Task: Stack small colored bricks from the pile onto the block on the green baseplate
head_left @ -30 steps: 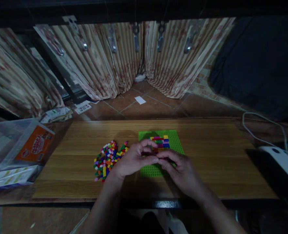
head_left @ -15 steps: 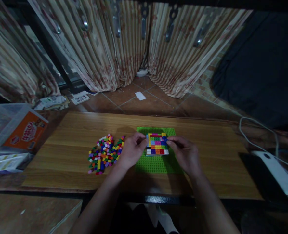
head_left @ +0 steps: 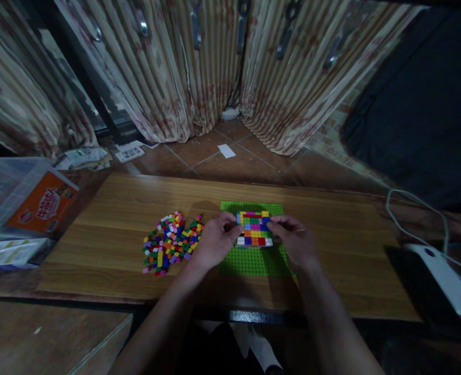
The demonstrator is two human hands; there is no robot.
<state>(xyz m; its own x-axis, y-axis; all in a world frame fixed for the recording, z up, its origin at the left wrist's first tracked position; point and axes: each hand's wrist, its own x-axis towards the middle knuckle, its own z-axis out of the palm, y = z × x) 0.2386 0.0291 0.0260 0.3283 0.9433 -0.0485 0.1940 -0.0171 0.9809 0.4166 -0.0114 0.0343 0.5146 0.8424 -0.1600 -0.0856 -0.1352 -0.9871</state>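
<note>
A multicoloured block of toy building bricks (head_left: 253, 234) sits on a green studded baseplate (head_left: 250, 266). My left hand (head_left: 215, 238) is closed, its thumb and fingertips against the block's left edge. At the opposite edge my right hand (head_left: 296, 240) has its thumb and index finger pressed together around the blue bricks (head_left: 266, 223) near the upper right corner. Those blue bricks appear joined to the block. My other right fingers curl over the baseplate. Left of my left hand lies a loose pile of small coloured bricks (head_left: 171, 244).
The wooden table (head_left: 117, 234) carries a clear plastic box (head_left: 15, 200) with an orange label at its left end. On the right lie a black and white flat object (head_left: 441, 276) and a white cable (head_left: 413, 194). Striped curtains (head_left: 199, 78) hang beyond the tiled floor.
My right hand has shifted slightly, its fingers now closer round the block's right edge. My left thumb lies a little farther over the left edge. The camera view has tilted slightly.
</note>
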